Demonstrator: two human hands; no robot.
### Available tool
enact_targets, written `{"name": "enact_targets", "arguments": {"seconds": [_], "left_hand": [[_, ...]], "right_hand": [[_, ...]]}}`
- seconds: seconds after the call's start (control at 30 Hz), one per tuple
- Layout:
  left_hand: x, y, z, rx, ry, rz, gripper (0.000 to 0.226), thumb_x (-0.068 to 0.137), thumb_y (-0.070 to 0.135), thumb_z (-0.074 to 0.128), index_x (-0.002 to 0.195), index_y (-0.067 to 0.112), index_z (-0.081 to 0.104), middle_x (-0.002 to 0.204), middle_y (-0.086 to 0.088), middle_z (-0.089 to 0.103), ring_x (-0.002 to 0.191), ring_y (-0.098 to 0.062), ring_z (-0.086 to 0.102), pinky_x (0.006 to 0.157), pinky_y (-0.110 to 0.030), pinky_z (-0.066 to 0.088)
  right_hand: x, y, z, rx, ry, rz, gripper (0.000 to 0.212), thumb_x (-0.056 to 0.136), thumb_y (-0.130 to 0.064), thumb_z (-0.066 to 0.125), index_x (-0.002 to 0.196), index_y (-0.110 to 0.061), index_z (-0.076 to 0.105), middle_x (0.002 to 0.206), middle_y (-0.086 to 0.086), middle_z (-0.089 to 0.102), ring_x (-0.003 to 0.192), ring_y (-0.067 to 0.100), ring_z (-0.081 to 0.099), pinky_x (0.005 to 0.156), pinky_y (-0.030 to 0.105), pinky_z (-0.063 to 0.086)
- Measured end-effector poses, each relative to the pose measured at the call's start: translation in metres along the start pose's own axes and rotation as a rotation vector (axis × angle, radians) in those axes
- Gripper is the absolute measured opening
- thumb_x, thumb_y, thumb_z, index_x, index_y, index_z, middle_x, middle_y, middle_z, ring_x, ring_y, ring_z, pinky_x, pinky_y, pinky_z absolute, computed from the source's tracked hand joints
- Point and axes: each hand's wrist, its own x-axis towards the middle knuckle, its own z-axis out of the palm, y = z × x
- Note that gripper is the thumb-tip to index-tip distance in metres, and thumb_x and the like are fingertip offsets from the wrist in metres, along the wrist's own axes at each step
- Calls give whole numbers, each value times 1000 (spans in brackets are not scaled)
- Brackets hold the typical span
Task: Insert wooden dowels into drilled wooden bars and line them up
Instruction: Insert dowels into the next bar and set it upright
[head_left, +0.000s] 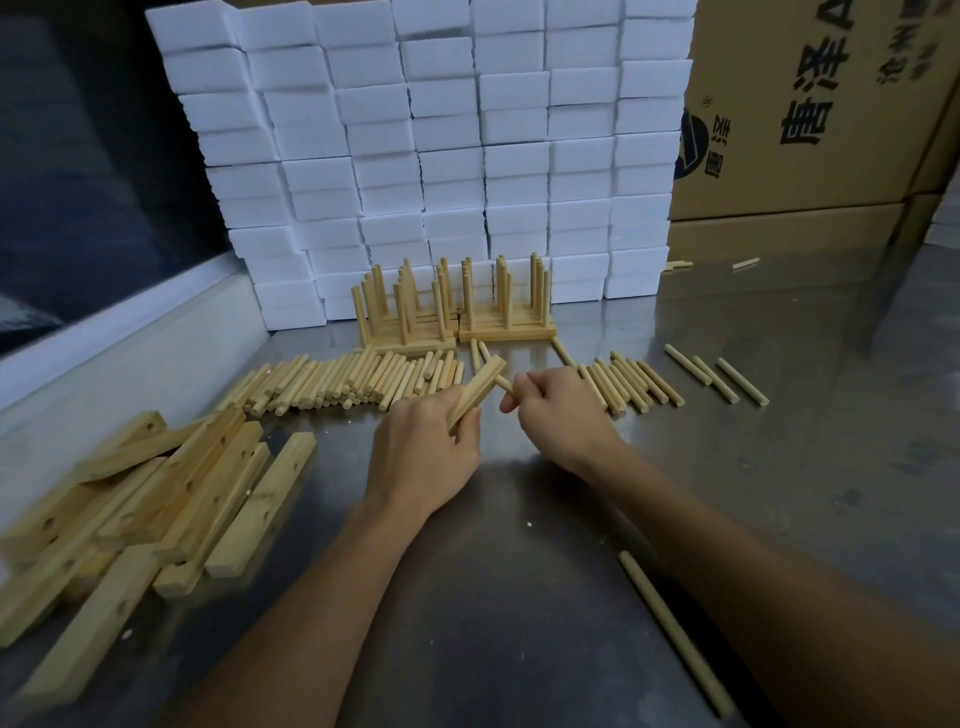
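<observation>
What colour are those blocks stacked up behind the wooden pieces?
White: the stacked blocks are plain white, shown clearly in the head view.

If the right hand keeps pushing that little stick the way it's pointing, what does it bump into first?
Most likely the wooden bar gripped by the left hand. The right hand pinches a dowel whose tip points up-left at the bar's side, almost touching. Exact depth is hard to judge.

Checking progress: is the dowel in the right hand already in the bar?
Cannot tell: the dowel meets the bar where the left hand holds it.
</observation>
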Motion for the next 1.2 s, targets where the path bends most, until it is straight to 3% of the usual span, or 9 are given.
{"name": "enact_targets", "arguments": {"seconds": [0.1,0.23,0.37,0.47,0.53,0.73,0.93,1.07,1.2], "left_hand": [[1,-1,-1,-77,23,-38,11,84,14,60,73,12,58,55,1,47,50,-15,44,46,-26,31],[2,-4,1,-217,126,-255,12,78,16,64,88,13,69,61,6,59,62,-21,59,60,-34,53],[5,-8,1,-410,173,-448,23,86,15,63,72,34,61,73,-4,68,63,-27,66,54,-48,57],[7,-4,0,-589,227,-550,17,94,20,58,89,35,63,80,-2,69,49,-20,63,36,-32,49],[9,-2,0,-654,222,-601,11,98,22,53,97,29,63,80,3,70,40,-12,57,35,-21,41],[12,1,-1,-956,137,-865,20,94,8,51,111,13,60,77,-6,65,38,-12,44,35,-19,24],[14,2,-6,-1063,108,-968,17,87,-5,53,97,8,59,82,-15,68,39,-14,47,32,-19,26],[15,3,-6,-1076,122,-984,16,89,-2,52,100,5,61,84,-15,69,41,-14,48,33,-21,30],[14,4,-5,-1067,142,-959,22,88,-2,53,85,19,58,82,-14,68,41,-13,50,34,-21,32]], "right_hand": [[2,5,4,2,116,-153,31,103,-27,48,83,-17,69,54,-6,52,46,-3,49,44,12,36],[2,6,4,139,186,-198,46,104,-40,42,83,-10,70,61,9,59,51,11,49,54,33,45],[2,11,-2,293,175,-102,58,106,-45,29,78,-16,71,54,-4,57,48,1,51,50,18,43],[3,16,-5,201,143,-55,44,104,-38,43,78,-16,72,56,3,58,53,8,51,59,30,45],[4,17,-5,85,153,-73,38,103,-32,47,78,-17,73,59,8,61,53,13,52,60,33,47],[5,20,-9,-398,229,-162,39,100,-34,50,71,-13,65,60,1,61,56,18,57,53,34,51],[6,21,-14,-550,207,-182,21,97,-28,56,100,-15,71,94,0,69,82,15,61,80,37,55],[8,17,-7,-564,120,-245,21,97,-28,56,104,-15,70,96,0,68,85,15,62,83,37,55],[17,13,11,-552,46,-257,20,95,-28,56,108,-17,66,104,2,64,92,18,59,82,33,51]]}}
